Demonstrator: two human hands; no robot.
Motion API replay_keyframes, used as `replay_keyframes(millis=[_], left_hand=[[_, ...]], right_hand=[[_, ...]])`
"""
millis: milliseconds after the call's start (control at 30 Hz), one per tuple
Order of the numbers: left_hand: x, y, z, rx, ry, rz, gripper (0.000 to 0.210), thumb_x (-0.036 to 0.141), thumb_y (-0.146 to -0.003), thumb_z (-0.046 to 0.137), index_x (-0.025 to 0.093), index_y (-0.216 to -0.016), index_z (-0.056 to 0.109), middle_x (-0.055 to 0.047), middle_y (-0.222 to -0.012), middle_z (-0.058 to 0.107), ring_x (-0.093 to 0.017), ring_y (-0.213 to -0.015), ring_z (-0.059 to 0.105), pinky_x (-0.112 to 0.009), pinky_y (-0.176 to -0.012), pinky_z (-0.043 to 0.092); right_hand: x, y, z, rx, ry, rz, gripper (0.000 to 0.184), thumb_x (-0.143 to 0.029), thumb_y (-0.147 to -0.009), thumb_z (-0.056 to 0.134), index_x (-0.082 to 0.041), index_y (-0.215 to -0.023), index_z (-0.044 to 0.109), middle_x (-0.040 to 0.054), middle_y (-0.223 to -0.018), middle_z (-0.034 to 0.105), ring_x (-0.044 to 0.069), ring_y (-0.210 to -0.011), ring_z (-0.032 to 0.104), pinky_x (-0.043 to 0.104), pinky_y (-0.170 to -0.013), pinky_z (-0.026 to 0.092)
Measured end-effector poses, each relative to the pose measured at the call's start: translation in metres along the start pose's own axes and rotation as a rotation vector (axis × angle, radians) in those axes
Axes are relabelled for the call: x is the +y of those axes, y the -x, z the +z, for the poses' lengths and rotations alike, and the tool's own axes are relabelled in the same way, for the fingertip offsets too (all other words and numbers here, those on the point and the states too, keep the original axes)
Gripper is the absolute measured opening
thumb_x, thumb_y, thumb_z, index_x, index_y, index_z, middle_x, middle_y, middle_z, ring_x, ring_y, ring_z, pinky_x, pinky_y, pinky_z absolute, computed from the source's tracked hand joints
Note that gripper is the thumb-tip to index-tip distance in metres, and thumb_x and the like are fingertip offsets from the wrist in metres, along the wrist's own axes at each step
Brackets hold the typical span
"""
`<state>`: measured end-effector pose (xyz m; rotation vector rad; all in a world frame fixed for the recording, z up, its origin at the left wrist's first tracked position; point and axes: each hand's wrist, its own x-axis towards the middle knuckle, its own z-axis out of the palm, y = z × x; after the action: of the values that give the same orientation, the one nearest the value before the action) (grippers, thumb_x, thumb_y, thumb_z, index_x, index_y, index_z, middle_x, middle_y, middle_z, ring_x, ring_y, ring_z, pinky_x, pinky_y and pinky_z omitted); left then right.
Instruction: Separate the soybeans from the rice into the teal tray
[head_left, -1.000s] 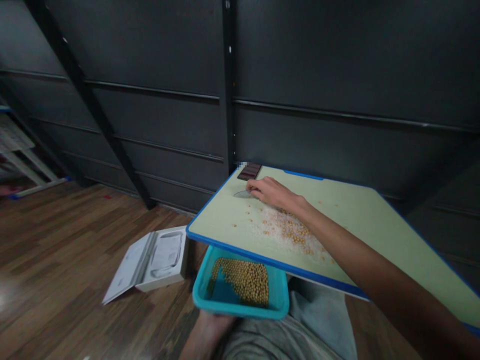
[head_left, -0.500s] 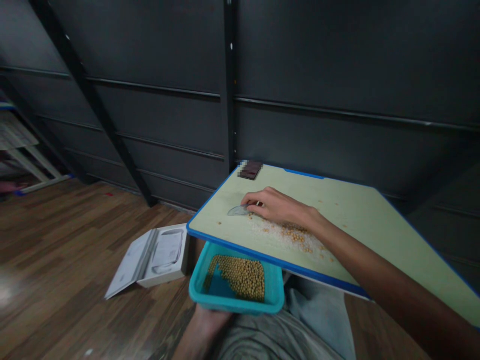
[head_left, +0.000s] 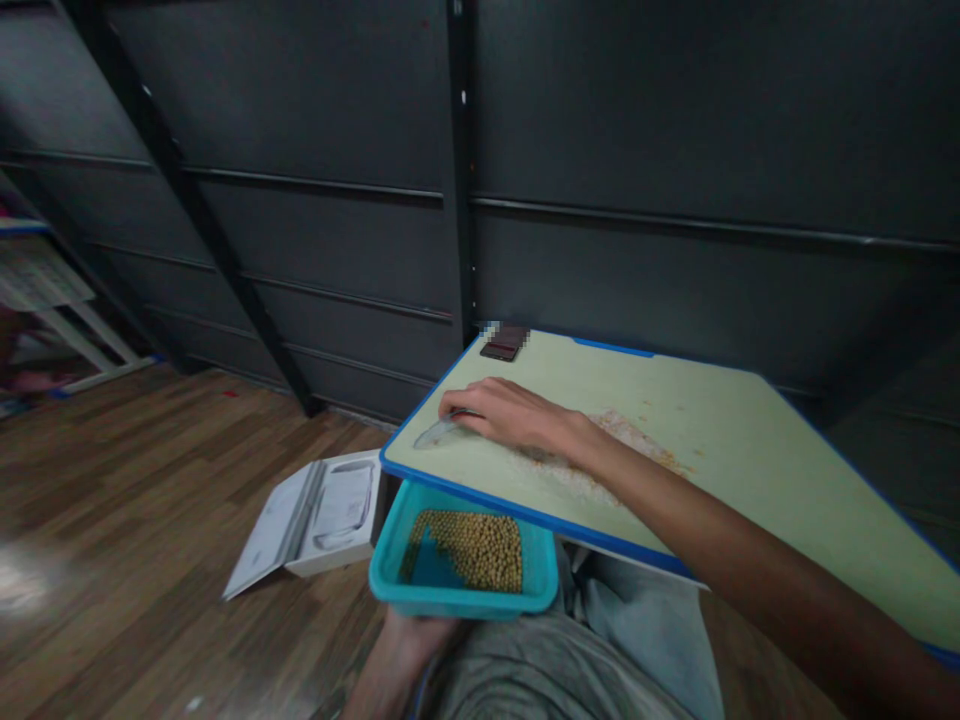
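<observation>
As my right hand (head_left: 510,412) moves left, pinched clear piece (head_left: 433,432) nears table corner (head_left: 388,463) | grains (head_left: 630,432) flank wrist (head_left: 581,438) | left hand (head_left: 421,632) under basket (head_left: 461,603), grip hidden

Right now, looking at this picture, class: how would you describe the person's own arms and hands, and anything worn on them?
The right hand is ungloved and its slender forearm bare, with no sleeve, watch or bracelet in view. The left hand is mostly hidden; no sleeve shows on the visible part of its forearm.
</observation>
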<state>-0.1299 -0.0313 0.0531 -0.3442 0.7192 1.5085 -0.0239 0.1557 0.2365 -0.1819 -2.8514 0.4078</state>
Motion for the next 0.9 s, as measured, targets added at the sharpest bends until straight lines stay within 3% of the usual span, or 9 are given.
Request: replay_keyframes(millis=[100,167,267,433,533,600,700,833,900], left_hand=[[-0.003,0.002,0.004,-0.029,-0.019,0.001,0.058,0.044,-0.102,0.034,0.010,-0.092,0.080,-0.022,-0.102,0.081,-0.028,-0.082,0.079,-0.042,-0.079,0.065],[-0.006,0.004,0.007,-0.070,-0.052,0.025,0.059,0.043,-0.102,0.033,0.008,-0.096,0.079,-0.024,-0.108,0.079,-0.026,-0.068,0.078,-0.045,-0.081,0.065],[-0.010,0.006,0.011,-0.052,-0.095,0.087,0.058,0.038,-0.102,0.032,0.006,-0.093,0.080,-0.025,-0.106,0.079,-0.022,-0.048,0.070,-0.051,-0.086,0.063],[-0.011,0.010,0.013,-0.060,-0.116,0.121,0.061,0.033,-0.103,0.026,0.009,-0.087,0.080,-0.023,-0.099,0.080,-0.021,-0.046,0.068,-0.051,-0.085,0.063],[-0.010,0.008,0.010,-0.096,-0.115,0.077,0.061,0.034,-0.103,0.026,0.009,-0.092,0.080,-0.023,-0.103,0.080,-0.026,-0.059,0.075,-0.054,-0.084,0.062],[-0.009,0.004,0.005,-0.141,-0.089,0.050,0.061,0.039,-0.103,0.027,0.009,-0.097,0.080,-0.024,-0.109,0.078,-0.031,-0.079,0.079,-0.055,-0.085,0.062],[-0.010,-0.003,-0.005,-0.213,-0.043,-0.018,0.058,0.046,-0.102,0.033,0.011,-0.106,0.079,-0.020,-0.115,0.078,-0.032,-0.098,0.077,-0.050,-0.091,0.060],[-0.014,-0.007,-0.013,-0.134,-0.102,0.010,0.065,0.036,-0.104,0.023,0.008,-0.097,0.081,-0.018,-0.092,0.082,-0.025,-0.067,0.078,-0.045,-0.084,0.063],[-0.018,-0.006,-0.012,-0.157,-0.115,0.036,0.062,0.035,-0.104,0.025,0.010,-0.097,0.082,-0.013,-0.081,0.082,-0.023,-0.058,0.075,-0.044,-0.081,0.064]], right_hand=[[-0.002,0.010,-0.006,-0.068,-0.049,-0.020,0.018,-0.016,-0.099,0.052,-0.023,-0.109,0.066,0.0049,-0.101,0.073,0.020,-0.092,0.063,0.030,-0.078,0.042],[-0.001,0.021,-0.014,-0.086,-0.070,0.002,0.018,-0.014,-0.098,0.054,-0.023,-0.107,0.067,0.0048,-0.103,0.073,0.020,-0.091,0.063,0.030,-0.078,0.042],[0.004,0.036,-0.026,-0.014,-0.051,0.039,0.021,-0.013,-0.098,0.053,-0.021,-0.109,0.069,0.0061,-0.108,0.075,0.020,-0.094,0.064,0.031,-0.084,0.044],[0.013,0.049,-0.033,0.114,0.027,0.168,0.027,-0.014,-0.098,0.054,-0.019,-0.117,0.073,0.0098,-0.116,0.077,0.023,-0.105,0.068,0.034,-0.092,0.047],[0.013,0.050,-0.028,0.132,0.015,0.212,0.029,-0.013,-0.097,0.055,-0.019,-0.119,0.074,0.0107,-0.118,0.077,0.024,-0.106,0.070,0.036,-0.094,0.049],[0.010,0.050,-0.024,0.134,-0.012,0.211,0.029,-0.014,-0.097,0.056,-0.019,-0.119,0.075,0.0104,-0.118,0.078,0.023,-0.106,0.070,0.036,-0.094,0.049],[0.007,0.048,-0.019,0.135,-0.043,0.202,0.029,-0.014,-0.098,0.056,-0.018,-0.120,0.075,0.0109,-0.118,0.078,0.023,-0.104,0.071,0.035,-0.094,0.050],[0.007,0.048,-0.015,0.146,-0.058,0.190,0.029,-0.015,-0.098,0.056,-0.016,-0.120,0.075,0.0117,-0.117,0.078,0.023,-0.101,0.072,0.034,-0.090,0.051],[0.008,0.049,-0.013,0.152,-0.070,0.192,0.029,-0.016,-0.098,0.056,-0.015,-0.119,0.075,0.0115,-0.116,0.079,0.022,-0.099,0.073,0.033,-0.087,0.051]])
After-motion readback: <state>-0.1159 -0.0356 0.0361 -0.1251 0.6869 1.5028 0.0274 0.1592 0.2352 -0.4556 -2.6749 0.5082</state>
